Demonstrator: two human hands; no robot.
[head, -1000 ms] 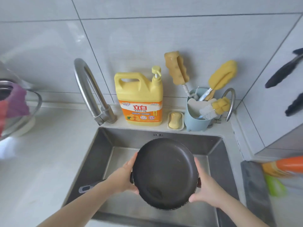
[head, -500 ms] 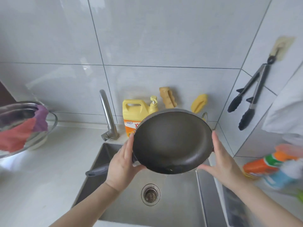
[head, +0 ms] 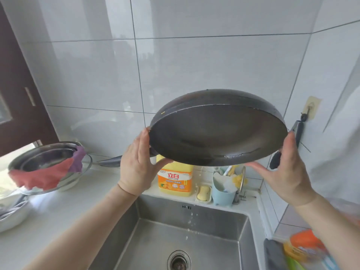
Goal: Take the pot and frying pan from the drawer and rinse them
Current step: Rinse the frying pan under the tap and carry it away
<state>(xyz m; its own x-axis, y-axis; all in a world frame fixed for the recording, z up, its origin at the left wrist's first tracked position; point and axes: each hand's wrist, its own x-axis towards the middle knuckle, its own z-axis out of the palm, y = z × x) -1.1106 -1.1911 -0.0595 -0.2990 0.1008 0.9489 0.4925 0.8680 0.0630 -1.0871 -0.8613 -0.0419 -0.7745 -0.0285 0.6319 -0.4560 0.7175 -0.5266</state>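
Observation:
A dark frying pan [head: 218, 133] is held high above the steel sink [head: 155, 240], tilted so its wet inside faces me. Water drips from its lower rim into the basin. My left hand [head: 136, 166] presses flat against the pan's left rim, thumb under the edge. My right hand [head: 286, 170] presses against the right rim with straight fingers and the thumb reaching under. The pan's grey handle [head: 109, 162] sticks out to the left behind my left hand. No pot is plainly in view.
A steel bowl [head: 39, 158] with a red and purple cloth [head: 42, 176] sits on the left counter. Behind the sink stand a yellow detergent bottle [head: 175, 180], a soap dish [head: 203, 191] and a blue brush holder [head: 223, 193]. Tongs [head: 298, 131] hang on the right wall.
Both hands have lifted the pan from down in the sink to well above it and tipped it further upright; water now drips off it.

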